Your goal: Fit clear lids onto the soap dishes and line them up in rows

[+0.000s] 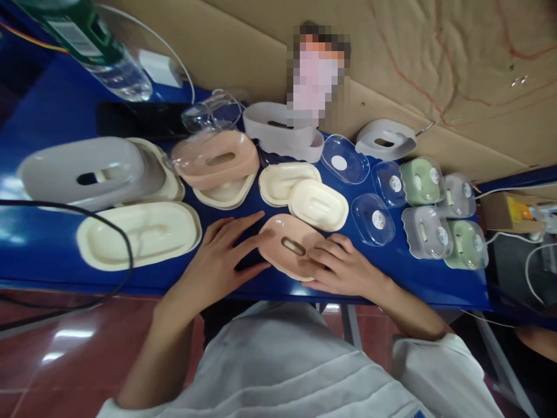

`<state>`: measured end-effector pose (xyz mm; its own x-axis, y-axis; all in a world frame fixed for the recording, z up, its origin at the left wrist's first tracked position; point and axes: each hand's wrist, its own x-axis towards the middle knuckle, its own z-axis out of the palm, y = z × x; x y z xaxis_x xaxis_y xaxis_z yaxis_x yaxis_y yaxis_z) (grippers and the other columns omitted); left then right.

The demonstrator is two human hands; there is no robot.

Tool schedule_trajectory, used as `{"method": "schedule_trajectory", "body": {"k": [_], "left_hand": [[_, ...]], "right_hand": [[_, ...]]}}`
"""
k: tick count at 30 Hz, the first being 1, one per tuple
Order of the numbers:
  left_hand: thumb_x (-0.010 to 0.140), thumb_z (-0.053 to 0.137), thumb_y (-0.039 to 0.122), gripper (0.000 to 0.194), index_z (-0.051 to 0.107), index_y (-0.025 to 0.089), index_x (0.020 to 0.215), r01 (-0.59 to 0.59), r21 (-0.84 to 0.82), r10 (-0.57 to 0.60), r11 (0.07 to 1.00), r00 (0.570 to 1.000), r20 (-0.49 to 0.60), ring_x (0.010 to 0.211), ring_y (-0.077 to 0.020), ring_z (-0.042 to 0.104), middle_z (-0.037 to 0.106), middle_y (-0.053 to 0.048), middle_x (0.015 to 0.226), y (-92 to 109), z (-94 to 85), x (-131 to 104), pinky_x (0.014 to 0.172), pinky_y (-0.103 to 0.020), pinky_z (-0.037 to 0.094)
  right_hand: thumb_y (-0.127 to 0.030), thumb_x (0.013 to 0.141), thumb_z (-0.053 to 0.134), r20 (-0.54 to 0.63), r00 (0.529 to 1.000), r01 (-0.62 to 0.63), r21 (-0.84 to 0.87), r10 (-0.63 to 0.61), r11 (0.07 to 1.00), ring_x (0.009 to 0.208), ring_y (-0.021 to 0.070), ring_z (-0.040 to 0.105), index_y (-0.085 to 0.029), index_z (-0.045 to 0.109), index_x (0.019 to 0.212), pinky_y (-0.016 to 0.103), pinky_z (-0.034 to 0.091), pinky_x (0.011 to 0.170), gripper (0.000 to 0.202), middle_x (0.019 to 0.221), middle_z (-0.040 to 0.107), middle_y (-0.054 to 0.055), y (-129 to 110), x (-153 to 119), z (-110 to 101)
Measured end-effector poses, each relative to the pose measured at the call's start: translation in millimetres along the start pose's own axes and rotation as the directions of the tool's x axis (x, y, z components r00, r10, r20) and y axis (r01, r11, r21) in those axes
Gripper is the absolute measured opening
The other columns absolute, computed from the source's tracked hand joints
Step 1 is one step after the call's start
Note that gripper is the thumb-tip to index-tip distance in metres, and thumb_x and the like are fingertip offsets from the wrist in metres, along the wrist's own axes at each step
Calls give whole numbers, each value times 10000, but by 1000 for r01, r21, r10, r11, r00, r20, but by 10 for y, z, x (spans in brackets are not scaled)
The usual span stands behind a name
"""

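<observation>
A peach oval plastic shell with a slot (279,236) lies on the blue table in front of me. My right hand (337,264) grips its right end, fingers curled over the top. My left hand (226,255) is at its left end, fingers spread, with the thumb and forefinger reaching the edge. Just behind the shell, a small cream oval tray (318,204) overlaps another cream tray (274,183). Left of my left hand is a larger cream tray (130,237).
Grey slotted shells (56,168) and a peach one (191,157) stand on cream trays at left. Clear lids (373,219) and several lidded green and grey boxes (424,232) sit at right. A bottle (126,72) stands back left; a black cable (124,232) crosses the left side.
</observation>
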<state>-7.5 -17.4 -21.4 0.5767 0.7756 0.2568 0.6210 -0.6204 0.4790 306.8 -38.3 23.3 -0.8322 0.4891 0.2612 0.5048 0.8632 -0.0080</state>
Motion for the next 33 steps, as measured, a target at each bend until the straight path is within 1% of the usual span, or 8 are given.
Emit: {"method": "schedule_trajectory", "body": {"k": [5,11,14,18,21,23,30,33], "left_hand": [[1048,653,398,439,587,309,1473,7,-10,-7,1000,1000,-22,1466,-330,577,541,-129,1646,14,-5,-3,1219,-554,447],[1003,712,475,435,627,331,1404,25,-55,-24,998,1000,8,1454,-340,585,541,-99,1653,15,-32,6,1228,-574,442],[987,738,456,321,674,324,1272,8,-76,-10,997,1000,-21,1436,-334,600,581,-71,1619,18,-40,10,1217,-571,455],[967,751,445,287,666,308,1205,40,-78,-42,996,999,-31,1437,-338,593,584,-62,1613,26,-21,8,1228,-578,453],[950,759,457,327,641,292,1206,46,-89,-49,995,998,-32,1437,-348,586,587,-81,1601,25,-14,6,1225,-579,452],[945,755,454,336,620,282,1200,47,-112,-49,993,999,-16,1454,-346,573,580,-90,1602,21,-27,3,1241,-578,430],[941,752,500,688,465,280,1527,96,-157,-89,983,995,49,1444,-313,611,619,-99,1574,131,2,-27,1329,-573,320],[945,748,553,863,333,274,1649,133,-116,-129,984,991,41,1445,-343,609,616,-119,1584,255,107,-23,1343,-608,276]], "right_hand": [[-266,1077,653,35,997,67,-86,-64,994,1181,198,643,-238,747,1207,371,436,997,163,1226,793,31,-39,46,4],[-496,1080,644,48,999,-1,80,-3,997,1278,227,660,-258,742,1293,402,458,1080,334,1330,774,59,67,-29,-37],[-552,1042,676,29,975,-221,128,219,967,1336,290,653,-282,676,1433,471,475,1122,475,1429,722,94,276,-191,-289],[-673,996,661,124,738,-663,-55,664,747,1466,416,557,-280,467,1641,617,486,1162,780,1634,541,158,530,-491,-546],[-657,978,684,215,582,-764,-185,784,618,1513,474,497,-258,339,1706,694,510,1127,899,1722,410,202,603,-641,-482],[-566,991,702,286,550,-771,-187,785,609,1520,470,495,-257,326,1707,695,522,1122,866,1741,380,202,614,-672,-421],[-468,1006,692,123,703,-710,56,701,702,1547,388,488,-261,436,1628,603,466,1236,704,1698,458,157,499,-454,-571],[-447,995,712,133,836,-548,147,533,823,1551,370,485,-279,462,1623,577,462,1242,697,1685,481,143,297,-276,-487]]}}
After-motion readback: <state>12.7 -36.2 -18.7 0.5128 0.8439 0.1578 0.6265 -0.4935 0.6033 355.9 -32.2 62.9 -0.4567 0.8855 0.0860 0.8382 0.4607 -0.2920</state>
